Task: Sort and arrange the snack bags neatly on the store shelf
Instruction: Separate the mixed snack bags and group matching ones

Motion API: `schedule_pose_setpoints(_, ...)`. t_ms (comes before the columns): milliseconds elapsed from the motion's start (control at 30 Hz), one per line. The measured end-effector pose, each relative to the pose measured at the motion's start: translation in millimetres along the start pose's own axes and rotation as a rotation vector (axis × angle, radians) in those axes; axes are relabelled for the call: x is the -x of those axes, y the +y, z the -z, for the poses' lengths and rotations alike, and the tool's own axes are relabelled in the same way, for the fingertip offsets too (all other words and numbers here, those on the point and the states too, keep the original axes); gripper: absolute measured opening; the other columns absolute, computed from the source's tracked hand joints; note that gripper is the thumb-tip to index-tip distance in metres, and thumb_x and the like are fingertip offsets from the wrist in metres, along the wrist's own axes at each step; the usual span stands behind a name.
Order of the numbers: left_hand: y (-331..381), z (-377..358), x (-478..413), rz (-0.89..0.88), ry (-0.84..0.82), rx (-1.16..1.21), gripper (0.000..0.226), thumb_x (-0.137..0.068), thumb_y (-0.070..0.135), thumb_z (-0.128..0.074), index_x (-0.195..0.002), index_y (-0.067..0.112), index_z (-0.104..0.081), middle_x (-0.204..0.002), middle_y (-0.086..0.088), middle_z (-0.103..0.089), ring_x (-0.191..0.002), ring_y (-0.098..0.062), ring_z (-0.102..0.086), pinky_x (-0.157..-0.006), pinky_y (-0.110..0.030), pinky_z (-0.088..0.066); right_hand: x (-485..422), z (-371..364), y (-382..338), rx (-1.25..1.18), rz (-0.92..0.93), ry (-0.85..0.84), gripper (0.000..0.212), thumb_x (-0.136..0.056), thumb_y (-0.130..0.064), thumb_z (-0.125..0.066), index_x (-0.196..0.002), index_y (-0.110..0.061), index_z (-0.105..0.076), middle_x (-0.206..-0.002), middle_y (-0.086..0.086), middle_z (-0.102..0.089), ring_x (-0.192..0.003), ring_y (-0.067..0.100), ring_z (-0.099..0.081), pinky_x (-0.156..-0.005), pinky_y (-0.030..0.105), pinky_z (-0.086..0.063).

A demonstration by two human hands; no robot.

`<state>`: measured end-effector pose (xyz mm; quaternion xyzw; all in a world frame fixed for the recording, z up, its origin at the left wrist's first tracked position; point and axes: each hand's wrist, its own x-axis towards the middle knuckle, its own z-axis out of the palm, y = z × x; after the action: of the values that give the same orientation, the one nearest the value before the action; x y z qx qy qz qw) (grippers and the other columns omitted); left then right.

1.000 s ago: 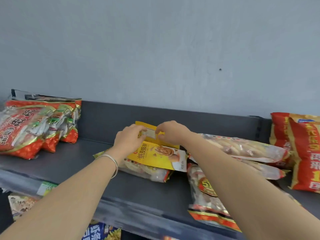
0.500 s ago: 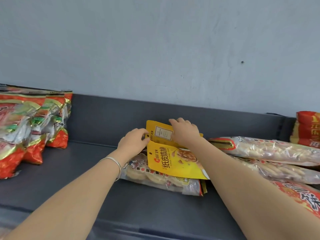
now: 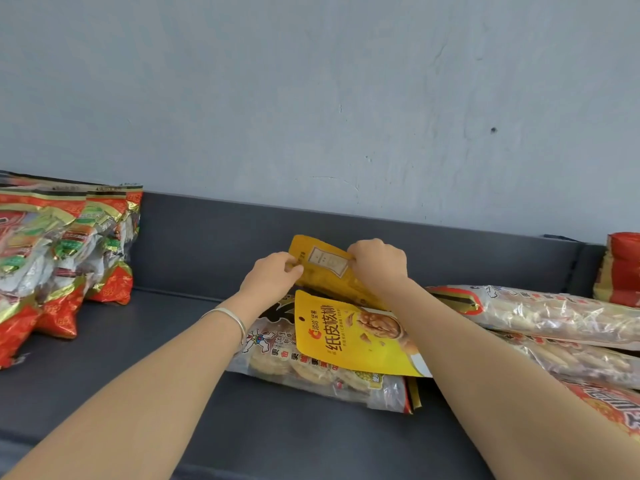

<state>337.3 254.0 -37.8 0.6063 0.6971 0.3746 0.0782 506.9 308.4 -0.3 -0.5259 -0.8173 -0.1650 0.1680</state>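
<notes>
Snack bag of crackers (image 3: 311, 374) lies flat on grey shelf (image 3: 156, 344), yellow walnut pouch (image 3: 349, 337) resting atop it; behind, second yellow pouch (image 3: 327, 271) tilted up, left hand (image 3: 268, 282) pinching its left edge, right hand (image 3: 379, 261) curled over its top right corner; red bags (image 3: 52, 258) stand far left.

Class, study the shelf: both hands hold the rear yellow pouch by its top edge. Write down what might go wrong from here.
1. The left hand and right hand pinch the rear yellow pouch only at its top corners, so that grip may slip.
2. The front yellow pouch rests loosely on the clear cracker bag. Pulling the rear one may drag it off.
</notes>
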Motion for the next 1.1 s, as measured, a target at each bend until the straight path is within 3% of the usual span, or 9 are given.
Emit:
schedule_pose_setpoints(200, 35.4, 7.0, 3.2, -0.034, -0.003, 0.131, 0.045, -0.097, 0.032, -0.047, -0.137, 0.013, -0.045, -0.132, -0.005, -0.055, -0.121, -0.023, -0.050, -0.095, -0.031, -0.038, -8.9, 31.0, -2.7, -0.314, -0.034, 0.118, 0.023, -0.097, -0.027, -0.047, -0.094, -0.018, -0.068, -0.083, 0.003, -0.065, -0.071, 0.022, -0.062, -0.051, 0.023, -0.040)
schedule_pose_setpoints(333, 53.7, 10.2, 15.2, 0.051, -0.214, 0.482, 0.064, -0.092, 0.036, -0.056, -0.146, 0.030, -0.023, -0.133, -0.001, -0.050, -0.128, -0.030, -0.044, -0.104, -0.045, -0.036, -9.9, 47.3, -13.0, -0.525, -0.019, 0.013, 0.020, -0.093, -0.026, -0.054, -0.086, -0.012, -0.067, -0.073, 0.002, -0.060, -0.067, 0.022, -0.062, -0.047, 0.027, -0.048)
schedule_pose_setpoints(433, 48.2, 10.7, 17.8, 0.140, -0.298, 0.627, 0.093, -0.081, 0.046, -0.066, -0.146, 0.045, 0.000, -0.143, 0.000, -0.044, -0.130, -0.033, -0.042, -0.105, -0.056, -0.033, -5.1, 57.7, -25.2, -0.739, -0.039, -0.171, 0.026, -0.095, -0.032, -0.054, -0.097, -0.010, -0.068, -0.089, 0.009, -0.069, -0.078, 0.025, -0.071, -0.071, 0.038, -0.061)
schedule_pose_setpoints(533, 42.8, 9.1, 18.3, 0.203, -0.219, 0.750, 0.100, -0.075, 0.050, -0.071, -0.142, 0.052, 0.004, -0.133, -0.003, -0.053, -0.113, -0.031, -0.057, -0.095, -0.054, -0.046, 5.9, 65.8, -36.3, -0.879, -0.050, -0.374, 0.054, -0.100, -0.050, -0.035, -0.114, -0.009, -0.068, -0.107, 0.005, -0.064, -0.093, 0.022, -0.063, -0.097, 0.049, -0.047)
schedule_pose_setpoints(633, 38.4, 4.6, 18.4, 0.287, -0.047, 0.856, 0.091, -0.078, 0.039, -0.073, -0.144, 0.043, -0.010, -0.126, -0.007, -0.057, -0.097, -0.030, -0.065, -0.082, -0.050, -0.054, 12.4, 62.8, -37.6, -0.964, -0.031, -0.511, 0.062, -0.101, -0.054, -0.022, -0.121, -0.013, -0.064, -0.128, 0.007, -0.060, -0.108, 0.023, -0.061, -0.105, 0.065, -0.025)
schedule_pose_setpoints(700, 34.0, 2.4, 17.6, 0.314, 0.038, 0.869, 0.061, -0.087, 0.027, -0.065, -0.138, 0.032, -0.030, -0.121, -0.009, -0.059, -0.096, -0.031, -0.064, -0.076, -0.048, -0.056, 12.2, 56.8, -35.5, -1.007, -0.038, -0.527, 0.056, -0.102, -0.049, -0.024, -0.123, -0.013, -0.062, -0.131, 0.008, -0.060, -0.108, 0.025, -0.061, -0.104, 0.064, -0.029)
schedule_pose_setpoints(800, 24.5, 5.2, 17.2, 0.365, 0.164, 0.860, 0.016, -0.096, 0.016, -0.046, -0.109, 0.021, -0.055, -0.110, -0.014, -0.063, -0.095, -0.034, -0.063, -0.073, -0.047, -0.057, 11.2, 46.9, -29.1, -0.953, -0.044, -0.510, 0.042, -0.103, -0.036, -0.035, -0.119, -0.009, -0.062, -0.123, 0.010, -0.066, -0.104, 0.025, -0.063, -0.102, 0.052, -0.041)
schedule_pose_setpoints(1000, 12.5, 30.7, 19.3, 0.243, 0.512, 0.723, 0.030, -0.096, 0.014, -0.044, -0.070, 0.024, -0.056, -0.089, -0.009, -0.062, -0.082, -0.027, -0.056, -0.078, -0.038, -0.047, 6.2, 11.0, -11.5, -0.469, 0.076, -0.507, 0.029, -0.097, -0.016, -0.049, -0.120, -0.002, -0.060, -0.115, 0.012, -0.066, -0.092, 0.023, -0.063, -0.065, 0.024, -0.050)
schedule_pose_setpoints(1100, 11.3, 35.3, 27.2, 0.171, 0.480, 0.621, 0.028, -0.097, 0.014, -0.043, -0.074, 0.021, -0.058, -0.091, -0.008, -0.061, -0.087, -0.027, -0.056, -0.081, -0.037, -0.044, 3.0, -7.6, -10.6, -0.295, 0.152, -0.556, 0.034, -0.095, -0.018, -0.053, -0.124, -0.003, -0.061, -0.125, 0.012, -0.062, -0.111, 0.026, -0.060, -0.096, 0.036, -0.049)
